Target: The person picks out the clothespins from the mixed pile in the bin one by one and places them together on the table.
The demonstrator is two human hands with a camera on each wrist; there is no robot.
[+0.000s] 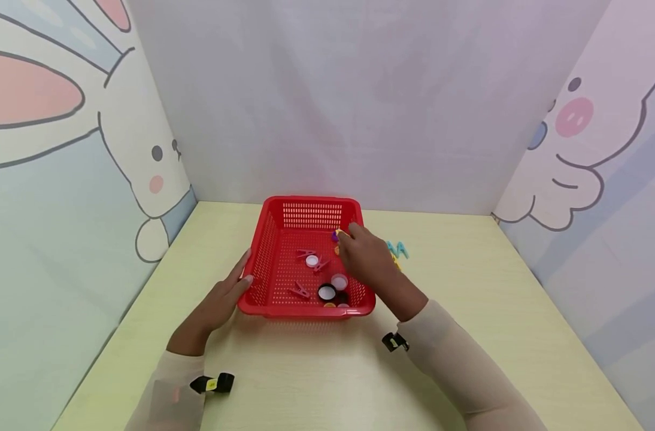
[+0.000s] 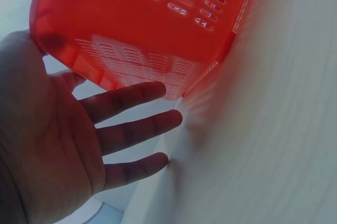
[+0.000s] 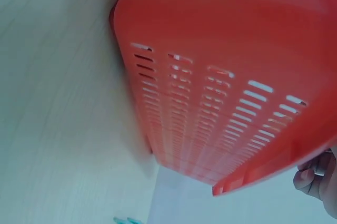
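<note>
A red plastic basket (image 1: 306, 312) with slotted walls stands on the table. My left hand (image 1: 223, 300) is at its left side, the thumb at the rim. In the left wrist view three fingers (image 2: 139, 132) stretch out straight below the basket's wall. My right hand (image 1: 366, 254) reaches over the right rim with curled fingers, a small yellow piece (image 1: 342, 232) at the fingertips. Beside that piece is a purple one (image 1: 335, 236). Pink clothespins (image 1: 299, 290), a white cap (image 1: 312, 261), a black-rimmed cap (image 1: 327, 292) and a pale pink cap (image 1: 339, 282) lie in the basket.
Teal clothespins (image 1: 397, 249) lie on the table right of the basket, with a yellow piece (image 1: 396, 261) partly hidden behind my right wrist. A pale wall (image 1: 333, 120) rises behind the table, and printed side walls (image 1: 52, 239) stand left and right.
</note>
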